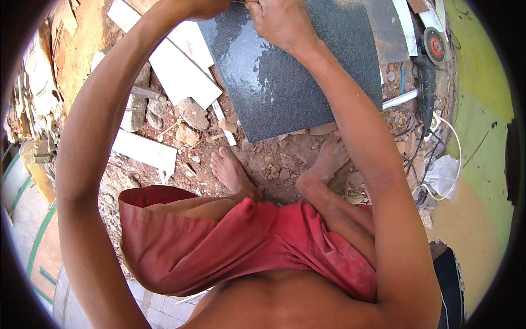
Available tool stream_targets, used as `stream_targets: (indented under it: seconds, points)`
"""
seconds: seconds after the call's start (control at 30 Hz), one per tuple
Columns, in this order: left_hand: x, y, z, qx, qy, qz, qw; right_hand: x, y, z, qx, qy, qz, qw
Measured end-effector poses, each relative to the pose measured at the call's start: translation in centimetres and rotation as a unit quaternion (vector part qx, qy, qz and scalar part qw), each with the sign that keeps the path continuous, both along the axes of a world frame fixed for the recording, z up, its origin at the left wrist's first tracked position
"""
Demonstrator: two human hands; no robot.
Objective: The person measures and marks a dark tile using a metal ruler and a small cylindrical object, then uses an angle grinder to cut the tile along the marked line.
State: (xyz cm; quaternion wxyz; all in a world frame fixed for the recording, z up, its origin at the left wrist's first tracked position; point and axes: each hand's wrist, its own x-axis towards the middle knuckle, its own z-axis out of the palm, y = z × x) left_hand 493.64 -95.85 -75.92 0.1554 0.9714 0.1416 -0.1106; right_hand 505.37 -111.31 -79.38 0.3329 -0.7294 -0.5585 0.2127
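A large dark grey slab (296,82) with a rough, speckled face lies in front of my feet, and wet shiny patches show on its left part. Over its far part, at the top edge of the picture, both hands meet. My right hand (282,24) is closed, its fingers curled toward the left one. My left hand (205,6) is closed too, partly cut off by the edge. Between them a thin bit of something shows, too small and too cut off to name.
An angle grinder (426,82) with a red-centred disc lies at the right among cables, by a white cord (457,142). White offcuts (183,74), stones (192,113) and rubble lie at the left. A yellow-green wall (482,71) bounds the right side. My bare feet (229,171) stand on rubble.
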Motion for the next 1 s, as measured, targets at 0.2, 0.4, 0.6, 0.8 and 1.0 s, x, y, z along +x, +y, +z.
stream_targets:
  seconds: [0.2, 0.4, 0.6, 0.8, 1.0]
  points:
    - [0.0, -0.2, 0.3, -0.006, 0.004, -0.05, 0.999, -1.6, 0.6, -1.0, -0.019, -0.032, -0.007, 0.999]
    - [0.4, -1.2, 1.5, 0.0, 0.017, 0.021, 1.0, -2.9, 0.9, -1.0, -0.066, -0.069, -0.045, 0.994]
    - [0.7, -1.5, 2.5, -0.016, 0.014, 0.029, 0.999, -4.1, 0.7, -0.7, -0.053, -0.057, -0.069, 0.995]
    - [0.8, -1.5, 2.9, 0.006, 0.012, -0.006, 1.0, -4.4, 0.9, -1.8, -0.015, -0.065, -0.078, 0.995]
    - [0.8, -2.3, 3.3, 0.012, 0.0, -0.008, 1.0, -2.2, -0.1, -1.2, -0.037, -0.082, -0.045, 0.995]
